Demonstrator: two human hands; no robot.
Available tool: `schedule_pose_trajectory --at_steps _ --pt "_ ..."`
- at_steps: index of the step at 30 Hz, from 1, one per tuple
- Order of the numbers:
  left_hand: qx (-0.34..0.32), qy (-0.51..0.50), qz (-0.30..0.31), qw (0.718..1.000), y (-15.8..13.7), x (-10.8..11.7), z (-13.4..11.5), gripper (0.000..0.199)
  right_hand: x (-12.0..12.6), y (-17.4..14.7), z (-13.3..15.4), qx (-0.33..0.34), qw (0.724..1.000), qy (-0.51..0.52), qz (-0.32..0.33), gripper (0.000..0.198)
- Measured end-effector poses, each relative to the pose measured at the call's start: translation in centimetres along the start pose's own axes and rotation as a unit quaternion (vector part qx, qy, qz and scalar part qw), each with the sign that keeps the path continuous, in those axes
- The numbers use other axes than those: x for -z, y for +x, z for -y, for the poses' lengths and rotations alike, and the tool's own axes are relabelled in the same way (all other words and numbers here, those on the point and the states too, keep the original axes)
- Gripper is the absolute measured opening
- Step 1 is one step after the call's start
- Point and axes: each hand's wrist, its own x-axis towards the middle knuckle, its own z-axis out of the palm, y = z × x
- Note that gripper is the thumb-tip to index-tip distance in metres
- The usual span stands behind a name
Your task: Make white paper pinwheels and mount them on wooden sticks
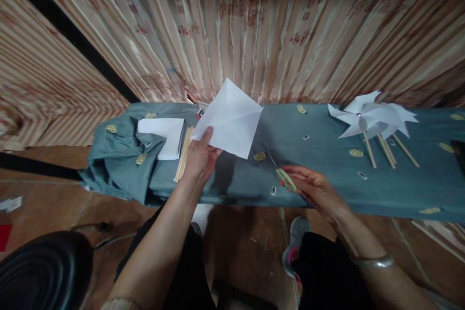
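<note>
My left hand (pixel 203 157) pinches one corner of a square white sheet of paper (pixel 232 118), thumb on top. Faint crease lines cross the sheet, which is held up above the cloth-covered table. To the right, my right hand (pixel 308 181) is closed round the green handles of a pair of scissors (pixel 286 179). Their thin blades point up and left, apart from the paper. Beside my left hand lie several wooden sticks (pixel 183 155) and a stack of white paper (pixel 170 140).
Several white paper pinwheels (pixel 370 114) on sticks lie on the right of the blue-green cloth (pixel 308 150). Pleated curtains (pixel 240 24) hang right behind the table. A round black stool-like object (pixel 43 271) stands at lower left, and a dark object (pixel 458 152) sits at the right edge.
</note>
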Motion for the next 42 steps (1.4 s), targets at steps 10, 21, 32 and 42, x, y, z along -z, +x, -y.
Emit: schedule_pose_trajectory --at_steps 10,21,32,42 --pt "0.002 -0.003 0.000 1.000 0.4 -0.4 0.5 0.028 -3.8 -1.4 -1.7 0.056 0.981 -0.009 0.188 0.059" --pt "0.047 0.017 0.012 0.999 -0.6 -1.2 2.3 0.024 -4.9 -0.9 -1.3 0.084 0.977 -0.035 0.192 0.063" --pt "0.039 0.023 0.045 0.998 -0.7 -0.9 2.7 0.017 -5.3 -0.4 -1.1 0.090 0.978 -0.022 0.187 0.065" --pt "0.038 0.035 0.039 0.998 -0.8 -0.6 2.6 0.020 -5.3 -0.2 -1.2 0.093 0.977 -0.046 0.186 0.065"
